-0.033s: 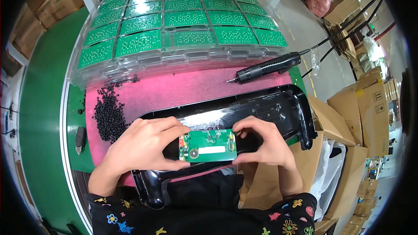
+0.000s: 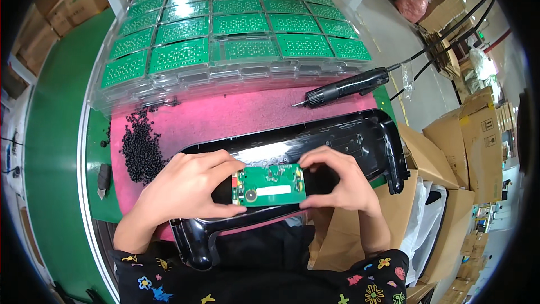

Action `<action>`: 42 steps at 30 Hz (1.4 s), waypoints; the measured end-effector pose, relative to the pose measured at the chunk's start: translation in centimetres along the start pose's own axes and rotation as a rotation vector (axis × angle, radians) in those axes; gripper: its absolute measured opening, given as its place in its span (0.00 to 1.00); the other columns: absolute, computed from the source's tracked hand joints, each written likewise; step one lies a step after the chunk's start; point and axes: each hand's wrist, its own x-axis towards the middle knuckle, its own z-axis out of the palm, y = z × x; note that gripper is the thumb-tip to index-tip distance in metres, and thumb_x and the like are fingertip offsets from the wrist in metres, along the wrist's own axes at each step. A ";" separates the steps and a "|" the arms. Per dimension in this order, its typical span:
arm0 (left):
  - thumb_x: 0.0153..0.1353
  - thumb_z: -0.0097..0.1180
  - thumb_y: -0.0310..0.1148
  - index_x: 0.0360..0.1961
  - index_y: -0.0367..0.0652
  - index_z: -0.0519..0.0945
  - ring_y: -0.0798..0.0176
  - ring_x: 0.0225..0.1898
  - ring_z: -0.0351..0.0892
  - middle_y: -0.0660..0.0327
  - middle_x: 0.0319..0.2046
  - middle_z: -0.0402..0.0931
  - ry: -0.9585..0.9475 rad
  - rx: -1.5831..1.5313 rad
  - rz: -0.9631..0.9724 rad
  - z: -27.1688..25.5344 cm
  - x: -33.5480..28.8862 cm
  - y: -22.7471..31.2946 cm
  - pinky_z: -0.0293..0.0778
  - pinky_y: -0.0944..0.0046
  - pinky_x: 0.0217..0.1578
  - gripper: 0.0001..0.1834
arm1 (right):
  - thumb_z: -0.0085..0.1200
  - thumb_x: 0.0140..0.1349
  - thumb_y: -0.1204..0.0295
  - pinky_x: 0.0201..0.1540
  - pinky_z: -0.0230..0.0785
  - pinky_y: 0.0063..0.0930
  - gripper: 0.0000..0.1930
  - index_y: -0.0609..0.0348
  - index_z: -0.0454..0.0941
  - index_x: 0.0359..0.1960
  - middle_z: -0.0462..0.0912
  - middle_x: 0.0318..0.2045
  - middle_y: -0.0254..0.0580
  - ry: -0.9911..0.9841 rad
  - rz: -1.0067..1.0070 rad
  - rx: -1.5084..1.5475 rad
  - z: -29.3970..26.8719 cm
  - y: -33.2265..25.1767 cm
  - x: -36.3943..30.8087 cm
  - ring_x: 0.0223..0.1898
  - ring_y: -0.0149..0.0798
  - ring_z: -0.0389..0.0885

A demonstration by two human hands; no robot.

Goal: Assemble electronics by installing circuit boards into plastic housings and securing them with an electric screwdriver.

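Observation:
Between my two hands is a green circuit board (image 2: 275, 196), gripped by its short ends. Fingers and thumb of my left hand (image 2: 188, 186) pinch its left end, where small red and yellow parts sit. The right end is pinched by my right hand (image 2: 340, 183). A round disc and a white strip show on the board's upper face. Beneath it lies a glossy black plastic housing (image 2: 360, 135), its hollow side up and its handle-like ends toward me. My hands and the board hide the housing's middle.
A pink mat (image 2: 219, 112) lies under the housing. Small black screws (image 2: 140, 152) are heaped at its left. A black electric screwdriver (image 2: 349, 87) rests at the far right. Stacked clear trays of circuit boards (image 2: 242, 22) stand behind. Cardboard boxes (image 2: 450, 157) are on the right.
The circuit board has shifted very slightly away from me and its tilt has changed a little. Both hands still hold it.

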 end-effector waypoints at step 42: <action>0.48 0.72 0.46 0.43 0.33 0.73 0.59 0.38 0.80 0.57 0.41 0.70 -0.070 0.303 -0.057 1.9 -0.3 -0.1 0.79 0.63 0.25 0.31 | 0.72 0.40 0.75 0.58 0.68 0.40 0.29 0.61 0.78 0.49 0.77 0.51 0.45 0.078 -0.064 -0.274 1.5 0.6 1.5 0.54 0.50 0.74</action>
